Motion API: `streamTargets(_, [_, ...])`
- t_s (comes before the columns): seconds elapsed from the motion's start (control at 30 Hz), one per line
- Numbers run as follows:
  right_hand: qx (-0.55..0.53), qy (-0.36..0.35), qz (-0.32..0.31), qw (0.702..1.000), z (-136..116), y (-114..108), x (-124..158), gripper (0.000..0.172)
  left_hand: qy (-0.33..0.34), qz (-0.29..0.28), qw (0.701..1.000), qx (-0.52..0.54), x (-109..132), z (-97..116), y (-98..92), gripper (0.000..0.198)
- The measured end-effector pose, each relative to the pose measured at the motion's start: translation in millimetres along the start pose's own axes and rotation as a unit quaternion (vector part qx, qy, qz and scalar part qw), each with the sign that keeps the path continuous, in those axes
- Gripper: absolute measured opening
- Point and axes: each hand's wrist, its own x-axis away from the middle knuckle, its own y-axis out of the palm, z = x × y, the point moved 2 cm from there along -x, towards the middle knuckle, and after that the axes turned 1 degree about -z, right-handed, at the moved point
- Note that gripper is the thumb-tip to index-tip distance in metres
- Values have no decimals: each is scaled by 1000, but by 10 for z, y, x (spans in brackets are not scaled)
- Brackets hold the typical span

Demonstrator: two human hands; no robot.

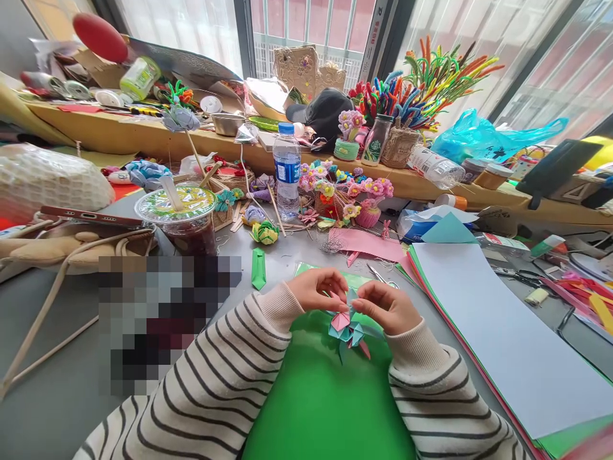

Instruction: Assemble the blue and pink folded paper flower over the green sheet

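Both hands hold a folded paper piece (341, 324) in pink and teal, with pointed tips sticking out below. My left hand (320, 291) pinches its pink upper left part between thumb and fingers. On the other side, my right hand (389, 306) has thumb and index finger closed on a light teal flap at its top. The piece is held above a glossy green surface (335, 396). A folded green paper strip (258, 269) lies on the grey table to the left of my left hand.
Stacked coloured paper sheets (502, 319) lie at right. Scissors (378, 275) are just beyond my hands. A lidded drink cup (179, 217), water bottle (286, 172) and paper flowers (265, 232) stand or lie farther back. A phone (96, 217) rests at left. A cluttered ledge (230, 147) runs behind.
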Motion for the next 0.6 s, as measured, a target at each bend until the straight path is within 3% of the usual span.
streamTargets(0.23, [13, -36, 35, 999, -20, -10, 25, 21, 11, 22, 1000, -11, 13, 31, 5, 33])
streamTargets(0.37, [58, -85, 17, 995, -56, -25, 33, 16, 21, 22, 999, -25, 36, 67, 21, 32])
streamTargets(0.6, [132, -195, 55, 970, -224, -27, 117, 6, 132, 61, 980, -139, 149, 247, 77, 21])
